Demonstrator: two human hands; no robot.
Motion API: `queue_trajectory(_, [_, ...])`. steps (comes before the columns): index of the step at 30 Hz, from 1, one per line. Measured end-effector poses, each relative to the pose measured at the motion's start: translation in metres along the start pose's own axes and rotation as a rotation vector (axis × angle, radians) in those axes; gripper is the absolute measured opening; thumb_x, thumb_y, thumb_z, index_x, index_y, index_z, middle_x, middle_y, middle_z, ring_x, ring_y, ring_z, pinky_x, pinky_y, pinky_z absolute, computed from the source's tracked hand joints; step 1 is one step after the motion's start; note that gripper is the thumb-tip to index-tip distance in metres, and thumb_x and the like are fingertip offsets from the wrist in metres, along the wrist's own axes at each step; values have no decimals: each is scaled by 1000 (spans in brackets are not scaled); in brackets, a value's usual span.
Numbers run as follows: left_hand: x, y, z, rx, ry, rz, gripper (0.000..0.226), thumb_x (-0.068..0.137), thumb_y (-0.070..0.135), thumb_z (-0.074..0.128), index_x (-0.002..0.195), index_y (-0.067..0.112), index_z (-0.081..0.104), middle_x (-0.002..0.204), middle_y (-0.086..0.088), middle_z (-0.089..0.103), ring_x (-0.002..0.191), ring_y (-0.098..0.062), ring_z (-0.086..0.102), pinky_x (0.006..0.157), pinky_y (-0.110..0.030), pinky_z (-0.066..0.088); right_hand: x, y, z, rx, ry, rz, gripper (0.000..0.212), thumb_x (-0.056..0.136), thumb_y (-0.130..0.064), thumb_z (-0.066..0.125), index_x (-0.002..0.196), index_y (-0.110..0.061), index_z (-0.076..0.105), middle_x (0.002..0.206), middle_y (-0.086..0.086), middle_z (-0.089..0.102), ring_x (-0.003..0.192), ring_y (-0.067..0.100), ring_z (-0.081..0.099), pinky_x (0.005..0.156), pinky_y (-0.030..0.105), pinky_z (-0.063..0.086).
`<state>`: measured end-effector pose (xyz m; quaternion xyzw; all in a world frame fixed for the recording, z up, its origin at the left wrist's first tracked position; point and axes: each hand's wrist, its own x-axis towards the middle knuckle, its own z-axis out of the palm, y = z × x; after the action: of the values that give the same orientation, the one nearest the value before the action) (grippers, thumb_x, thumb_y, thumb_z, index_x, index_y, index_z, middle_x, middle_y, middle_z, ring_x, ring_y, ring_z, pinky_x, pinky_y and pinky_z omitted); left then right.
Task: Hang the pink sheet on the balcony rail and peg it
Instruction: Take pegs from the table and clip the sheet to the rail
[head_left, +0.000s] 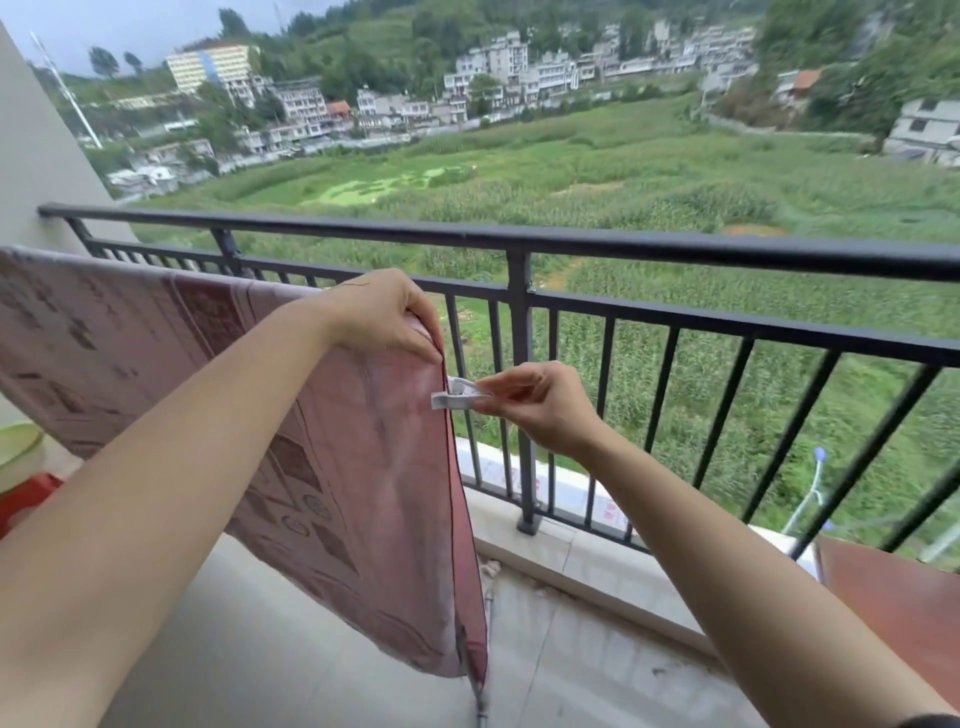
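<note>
**Pink sheet (337, 467) gripped at its corner, peg at its edge**

Head view: the pink sheet is seen hanging across the left half of the frame, its top edge running from the far left up to the centre, on the near side of the black balcony rail (623, 247). What carries it is hidden under the cloth. Only a thin metal pole (483, 696) is visible below its lower right corner.

The top right corner of the sheet is gripped by the left hand (384, 317), fingers curled down over the cloth and closed on its right-hand edge. A white peg (457, 395) is pinched between thumb and fingertips of the right hand (540, 405), just below the left hand. The peg's tip is laid against the sheet's vertical right edge. Whether the cloth is already clamped cannot be told.

The sheet's right edge is seen dropping straight down to the tiled floor (597, 675). Right of that edge, open space is left between the hands and the upright bars (522, 389) of the rail, with a pale ledge (571, 551) at their foot. At the lower left edge of the frame a green basin (18, 452) is seen above a red stool (26, 499), partly covered by the left forearm.
</note>
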<state>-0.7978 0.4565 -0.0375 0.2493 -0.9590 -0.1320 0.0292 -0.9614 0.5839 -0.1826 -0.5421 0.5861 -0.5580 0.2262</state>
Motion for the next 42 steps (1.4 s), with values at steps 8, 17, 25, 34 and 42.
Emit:
queue_trajectory(8, [-5,1,3,-16,32,20,10,73,33,84,75,36,75,74,27,69,80,9,62,74,-16,44,8,-21,20,-114,-16,-70,33,74,-17,85,104,-7,77,93,3,77,82,8,73,80,24,60])
queue_trajectory(17, [-6,-4,8,-6,90,33,8,74,35,82,77,35,76,80,22,71,86,3,65,86,-33,53,-10,-15,23,-240,35,-51,57,79,-37,80,130,-22,60,104,-9,69,96,1,64,85,21,54])
queue_trajectory(25, [-11,8,51,-130,634,201,6,84,27,74,84,21,74,80,9,70,76,-9,64,74,-33,53,-53,14,3,-306,179,130,41,90,-24,69,129,-19,59,101,-9,68,95,4,64,90,32,57])
queue_trajectory(34, [4,89,243,-69,478,463,39,93,37,49,120,12,63,132,-13,54,119,-31,53,96,-47,43,-236,82,-61,-737,409,638,37,90,-25,64,126,-20,62,110,-1,65,103,17,63,91,33,49])
queue_trajectory(42, [-23,218,410,-82,-159,588,61,97,42,47,148,13,35,160,-17,15,144,-35,25,113,-52,29,-461,78,-97,-769,727,1178,36,89,-28,62,125,-28,61,113,-4,65,108,17,62,93,36,50])
